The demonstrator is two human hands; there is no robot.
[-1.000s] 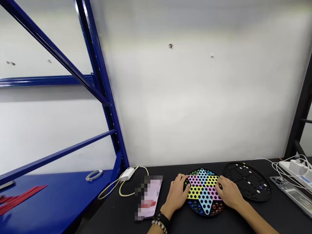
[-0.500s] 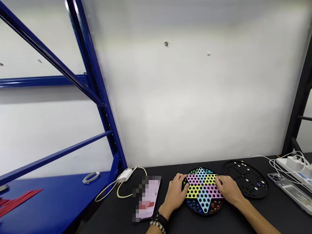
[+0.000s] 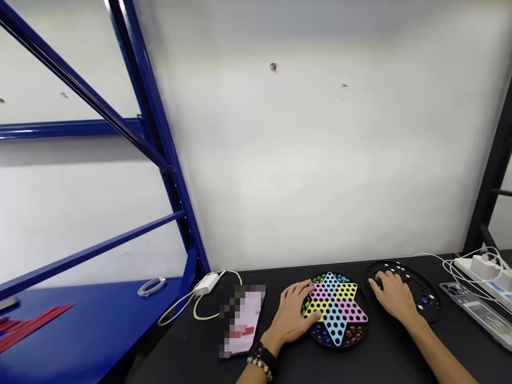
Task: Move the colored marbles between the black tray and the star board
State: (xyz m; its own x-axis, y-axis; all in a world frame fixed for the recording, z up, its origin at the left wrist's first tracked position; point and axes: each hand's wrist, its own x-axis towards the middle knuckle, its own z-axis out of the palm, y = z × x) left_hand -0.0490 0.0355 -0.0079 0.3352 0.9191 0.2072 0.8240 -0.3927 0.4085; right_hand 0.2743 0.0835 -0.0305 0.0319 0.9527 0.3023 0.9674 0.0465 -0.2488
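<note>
A round Chinese checkers board (image 3: 335, 309) with a pink, yellow and blue star lies on the black table; coloured marbles sit in its dark rim pockets. My left hand (image 3: 295, 316) rests on its left edge, fingers spread flat over the yellow point. Right of it lies a black round tray (image 3: 420, 285) holding a few white and dark marbles. My right hand (image 3: 391, 294) lies on the tray's left part, fingers stretched out toward the white marbles; nothing shows in its grip.
A phone (image 3: 245, 325) lies left of the board, with a white charger and yellowish cable (image 3: 208, 285) behind it. A power strip with white cables (image 3: 484, 269) and a flat device (image 3: 478, 314) sit at the right. Blue shelving (image 3: 160, 160) stands to the left.
My right hand left the checkers board's right edge and moved right onto the black tray. My left hand slid a little further onto the board.
</note>
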